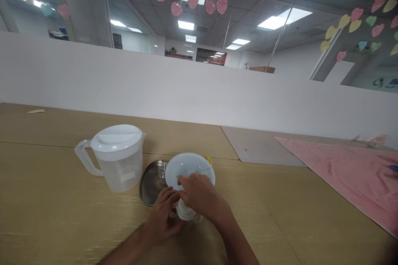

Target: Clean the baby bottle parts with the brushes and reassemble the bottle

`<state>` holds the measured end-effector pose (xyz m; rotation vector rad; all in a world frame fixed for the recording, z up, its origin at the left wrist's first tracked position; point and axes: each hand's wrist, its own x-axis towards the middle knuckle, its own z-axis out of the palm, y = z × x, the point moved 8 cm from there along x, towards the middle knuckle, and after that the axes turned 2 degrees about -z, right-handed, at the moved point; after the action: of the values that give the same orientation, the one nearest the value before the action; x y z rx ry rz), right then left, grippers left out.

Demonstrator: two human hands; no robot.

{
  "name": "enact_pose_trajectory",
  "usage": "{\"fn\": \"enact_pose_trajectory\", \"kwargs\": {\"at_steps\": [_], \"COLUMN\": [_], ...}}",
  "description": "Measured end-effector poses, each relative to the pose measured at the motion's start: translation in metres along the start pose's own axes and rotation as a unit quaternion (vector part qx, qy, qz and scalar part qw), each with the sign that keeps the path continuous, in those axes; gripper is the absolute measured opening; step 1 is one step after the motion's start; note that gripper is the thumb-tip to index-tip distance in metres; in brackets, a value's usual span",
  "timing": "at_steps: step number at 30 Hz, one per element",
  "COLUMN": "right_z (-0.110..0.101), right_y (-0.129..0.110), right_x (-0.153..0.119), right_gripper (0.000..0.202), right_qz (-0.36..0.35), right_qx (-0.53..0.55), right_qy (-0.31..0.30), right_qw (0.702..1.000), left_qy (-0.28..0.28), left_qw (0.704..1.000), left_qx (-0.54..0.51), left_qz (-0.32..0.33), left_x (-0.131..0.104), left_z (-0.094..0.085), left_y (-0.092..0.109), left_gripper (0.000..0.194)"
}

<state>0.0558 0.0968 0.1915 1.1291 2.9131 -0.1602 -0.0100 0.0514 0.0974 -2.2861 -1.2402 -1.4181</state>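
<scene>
In front of me stands a small white round container (185, 212) with a ridged side, partly hidden by my hands. My left hand (163, 217) is wrapped around its left side, thumb low and fingers near its top. Over its upper right, my right hand (200, 194) is closed, fingers curled; what they hold, if anything, is hidden. Just behind is a white plate (189, 161), with a thin rod-like line (202, 170) across it, partly covered by my right hand. Clear small cup-like pieces show beside the container, mostly hidden.
A lidded clear pitcher (120, 161) stands to the left. Between it and the plate lies a metal tray (151, 186) bearing a small clear cup (162, 169). Something yellow (209, 160) shows behind the plate. A pink cloth (348, 174) covers the right side; a white wall (186, 91) rises behind.
</scene>
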Motion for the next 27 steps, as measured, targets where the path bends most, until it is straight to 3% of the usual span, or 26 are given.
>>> {"fn": "enact_pose_trajectory", "kwargs": {"at_steps": [5,7,10,15,21,27], "right_z": [-0.011,-0.014,-0.009,0.007,-0.003,-0.003], "right_y": [0.006,0.006,0.002,-0.001,-0.002,-0.007], "right_x": [-0.007,-0.011,-0.010,0.005,-0.001,-0.008], "right_gripper": [0.036,0.038,0.039,0.025,0.036,0.029], "right_qz": [0.044,0.029,-0.013,0.006,0.034,-0.029], "right_qx": [0.023,0.033,0.027,-0.052,-0.005,-0.009], "right_qy": [0.021,0.020,0.006,0.011,0.046,0.004], "right_qw": [0.999,0.999,1.000,0.999,0.998,1.000], "left_qy": [0.005,-0.005,-0.016,-0.003,-0.004,0.007], "left_qw": [1.000,1.000,1.000,1.000,0.999,1.000], "left_qx": [0.006,0.005,0.003,-0.003,-0.029,-0.003], "left_qz": [-0.008,-0.019,-0.026,-0.015,-0.026,0.000], "left_x": [-0.001,-0.001,0.000,0.000,0.000,0.000], "left_z": [0.001,0.002,0.003,0.001,0.002,-0.002], "left_y": [-0.002,-0.003,-0.003,-0.001,-0.005,-0.001], "left_gripper": [0.051,0.053,0.053,0.059,0.043,0.051]}}
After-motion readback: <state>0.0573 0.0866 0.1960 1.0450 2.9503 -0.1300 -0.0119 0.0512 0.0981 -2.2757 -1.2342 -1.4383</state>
